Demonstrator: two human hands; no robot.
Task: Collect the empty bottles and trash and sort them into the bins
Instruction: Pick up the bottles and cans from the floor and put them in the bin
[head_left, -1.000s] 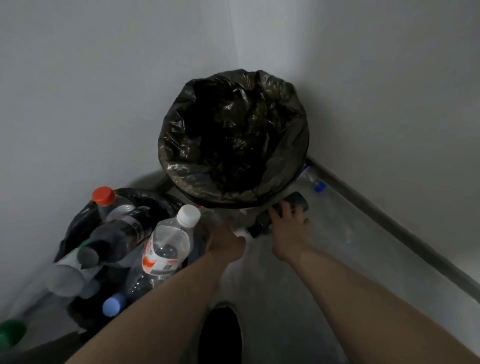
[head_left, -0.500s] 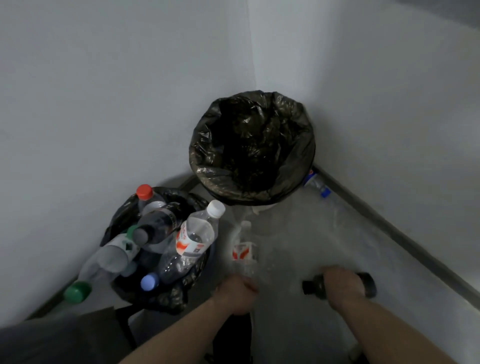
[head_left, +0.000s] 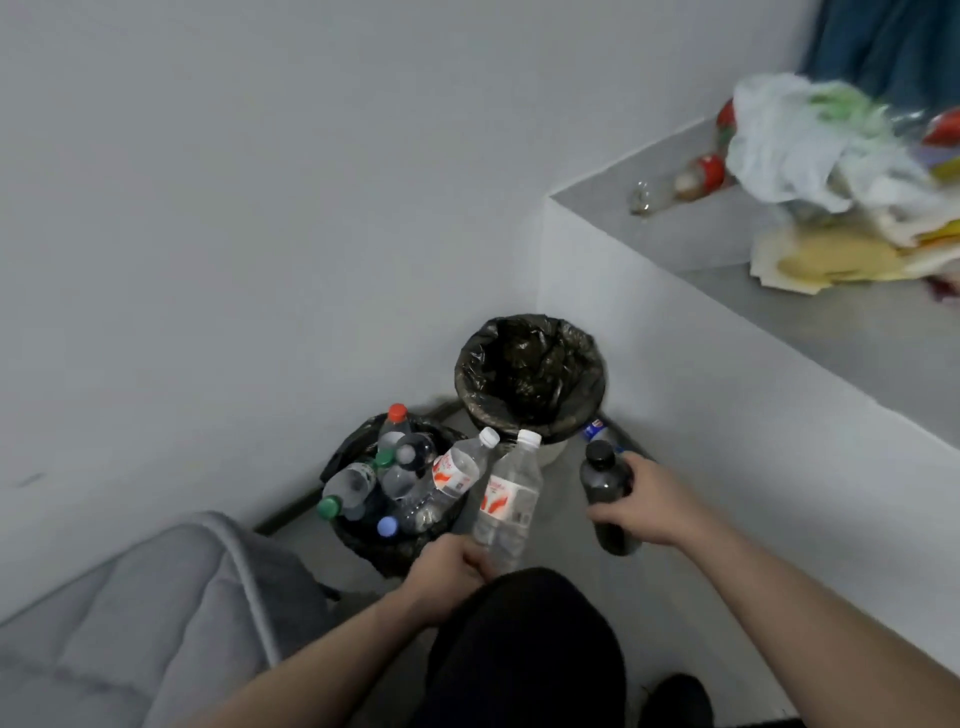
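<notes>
My left hand (head_left: 447, 574) grips the base of a clear plastic bottle (head_left: 511, 493) with a white cap and red-and-white label, held upright just right of the bottle bin. My right hand (head_left: 644, 506) holds a dark bottle (head_left: 608, 493) with a black cap, upright, in front of the corner bin. A black-bagged bin (head_left: 530, 371) stands in the corner; its inside looks dark. To its left, a lower black-bagged bin (head_left: 363, 540) is crammed with several plastic bottles. A blue-labelled bottle (head_left: 597, 431) lies on the floor behind the corner bin.
A grey ledge (head_left: 727, 244) on the right carries a glass bottle (head_left: 675, 187), a white plastic bag (head_left: 810, 140) and yellow wrappers (head_left: 831, 257). A grey padded seat (head_left: 135, 618) fills the lower left. My dark-clothed knee (head_left: 524, 644) is below my hands.
I have stood up and pulled back from the bins. Both hands lifted their bottles off the floor and now hold them upright. The ledge with trash has come into view.
</notes>
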